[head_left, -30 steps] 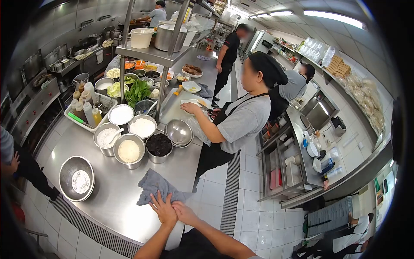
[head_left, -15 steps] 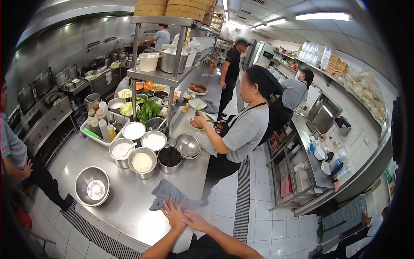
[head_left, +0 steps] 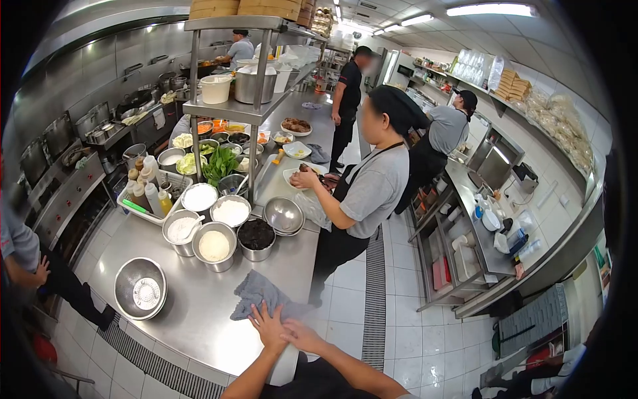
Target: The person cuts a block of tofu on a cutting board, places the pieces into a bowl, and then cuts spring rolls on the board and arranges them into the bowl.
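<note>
My left hand (head_left: pixel 269 330) lies flat with its fingers spread on the steel worktop, fingertips at the lower edge of a crumpled grey cloth (head_left: pixel 258 294). Beside it, my right hand (head_left: pixel 304 336) rests against the thumb side of the left, near its wrist. The right fingers look stretched out and loose, though their tips are partly hard to make out. Neither hand holds anything. Left of the cloth stand nested steel bowls (head_left: pixel 141 287).
Tubs of white powder (head_left: pixel 214 246), a tub of dark food (head_left: pixel 256 236) and a steel bowl (head_left: pixel 284 214) stand beyond the cloth. Squeeze bottles (head_left: pixel 151 193) fill a white basket. A co-worker in grey (head_left: pixel 379 179) handles food at the right edge. Another person (head_left: pixel 26 253) stands left.
The view has shifted slightly. My hands stay in the same pose by the cloth. The nearby co-worker's hands have shifted a little around the food, and the co-worker behind has raised their head.
</note>
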### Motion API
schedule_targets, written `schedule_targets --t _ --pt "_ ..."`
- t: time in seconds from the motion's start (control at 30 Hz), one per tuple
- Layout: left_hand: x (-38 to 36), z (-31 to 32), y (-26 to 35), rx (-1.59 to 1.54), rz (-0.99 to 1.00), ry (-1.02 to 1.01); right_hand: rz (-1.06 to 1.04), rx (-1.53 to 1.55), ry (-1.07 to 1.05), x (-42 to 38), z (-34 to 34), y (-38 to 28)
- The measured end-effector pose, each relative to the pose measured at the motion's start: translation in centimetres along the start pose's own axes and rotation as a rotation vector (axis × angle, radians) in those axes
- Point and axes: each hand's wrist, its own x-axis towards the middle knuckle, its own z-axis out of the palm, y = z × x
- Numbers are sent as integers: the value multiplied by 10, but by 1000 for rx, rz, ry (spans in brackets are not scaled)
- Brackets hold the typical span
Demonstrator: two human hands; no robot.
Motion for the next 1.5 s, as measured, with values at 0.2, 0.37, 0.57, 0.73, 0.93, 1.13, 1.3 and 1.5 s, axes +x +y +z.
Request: schedule_targets --t 0.2,0.37,0.57,0.73,0.93,1.13,1.3,1.5 --pt "-1 -6 4 5 6 24 -30 9 40 0 2 0" --pt "0 -7 4 -2 13 14 39 44 12 0 -2 -6" --pt "0 -9 5 -14 38 -6 -124 1 86 5 19 30" --pt "2 -9 10 -2 -14 72 10 398 268 -16 -25 -38" --pt "7 -6 21 68 1 80 692 459 699 -102 12 71" --pt "-20 -36 -46 212 118 -71 810 927 594 -100 34 128" --pt "-37 -50 -89 280 111 -98 626 1343 438 -14 50 131" --pt "-38 -57 -111 333 93 -148 313 1293 120 46 58 136"
